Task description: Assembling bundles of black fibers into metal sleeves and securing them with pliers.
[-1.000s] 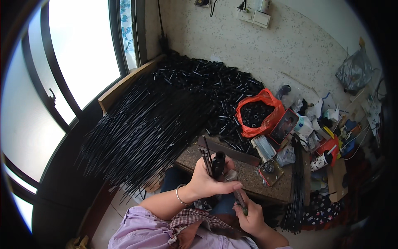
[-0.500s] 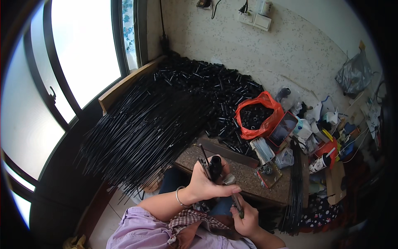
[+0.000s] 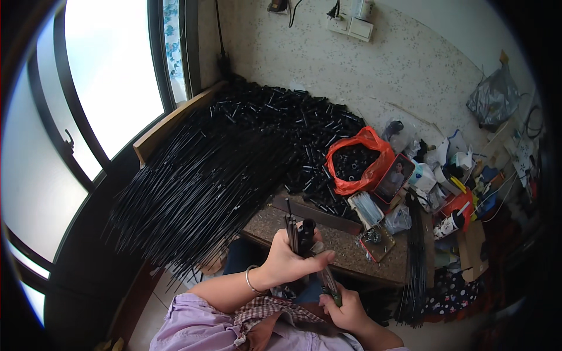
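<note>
My left hand (image 3: 285, 263) is closed around a short black tube (image 3: 306, 229) with a round open end pointing up. Several thin dark rods (image 3: 290, 225) stand up beside the tube in the same grip. My right hand (image 3: 348, 311), lower and to the right, is closed on a slim tool (image 3: 329, 285) with a dark green lower end. The tool's upper end reaches up to just under my left thumb; whether it touches the tube is hidden. A bangle circles my left wrist.
A large bundle of thin black rods (image 3: 181, 193) spreads over the left side. Behind it lies a heap of short black tubes (image 3: 281, 108). On the speckled table (image 3: 263, 225) are a red plastic bag (image 3: 366, 137) of black parts, a phone (image 3: 393, 180) and clutter at right.
The tool in my right hand stands more upright, and more rods show beside the tube. My head view has shifted slightly. The phone screen now shows a different, brighter picture.
</note>
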Motion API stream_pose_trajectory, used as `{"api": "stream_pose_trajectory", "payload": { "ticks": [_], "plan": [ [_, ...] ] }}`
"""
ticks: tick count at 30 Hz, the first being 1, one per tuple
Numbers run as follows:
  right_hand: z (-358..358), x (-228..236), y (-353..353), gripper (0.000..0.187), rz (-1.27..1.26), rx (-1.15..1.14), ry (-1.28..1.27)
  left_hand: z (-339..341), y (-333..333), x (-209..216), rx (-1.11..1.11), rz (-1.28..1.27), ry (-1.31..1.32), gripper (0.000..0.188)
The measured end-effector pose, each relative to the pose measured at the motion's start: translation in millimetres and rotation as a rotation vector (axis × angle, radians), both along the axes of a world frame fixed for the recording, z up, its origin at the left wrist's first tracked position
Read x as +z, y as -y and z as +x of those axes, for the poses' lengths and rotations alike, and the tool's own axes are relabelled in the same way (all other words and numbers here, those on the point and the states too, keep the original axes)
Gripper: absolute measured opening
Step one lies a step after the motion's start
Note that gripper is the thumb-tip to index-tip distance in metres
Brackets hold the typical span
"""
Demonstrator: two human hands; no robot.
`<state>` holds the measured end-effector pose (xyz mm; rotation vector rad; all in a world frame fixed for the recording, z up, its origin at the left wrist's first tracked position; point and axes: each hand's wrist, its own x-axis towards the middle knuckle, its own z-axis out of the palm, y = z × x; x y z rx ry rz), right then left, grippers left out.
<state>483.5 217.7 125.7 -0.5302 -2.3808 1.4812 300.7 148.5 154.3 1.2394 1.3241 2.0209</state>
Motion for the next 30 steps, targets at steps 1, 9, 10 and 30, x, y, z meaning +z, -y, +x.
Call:
{"api": "stream_pose_trajectory", "payload": {
  "ticks": [1, 9, 10, 30],
  "plan": [
    [1.8, 2.3, -10.6, 0.024, -0.084, 0.019, 0.088, -1.2, -0.1, -0.8, -0.016, 0.005, -0.006, 0.025],
    [22.4, -77.1, -99.4, 0.047, 0.607, -0.377, 0.346, -22.1, 16.8, -18.6, -0.049, -0.113, -0.094, 0.025],
    [23.7, -85.8, -101.4, 0.045, 0.641, -0.416, 0.412, -25.5, 20.9, -20.3, -0.039, -0.109, -0.151, 0.023],
    [40.1, 4.7, -90.9, 0.065, -0.545, -0.113, -1.251, -25.5, 11.1, -86.5, -0.289, 0.55, 1.316, 0.026]
  ]
}}
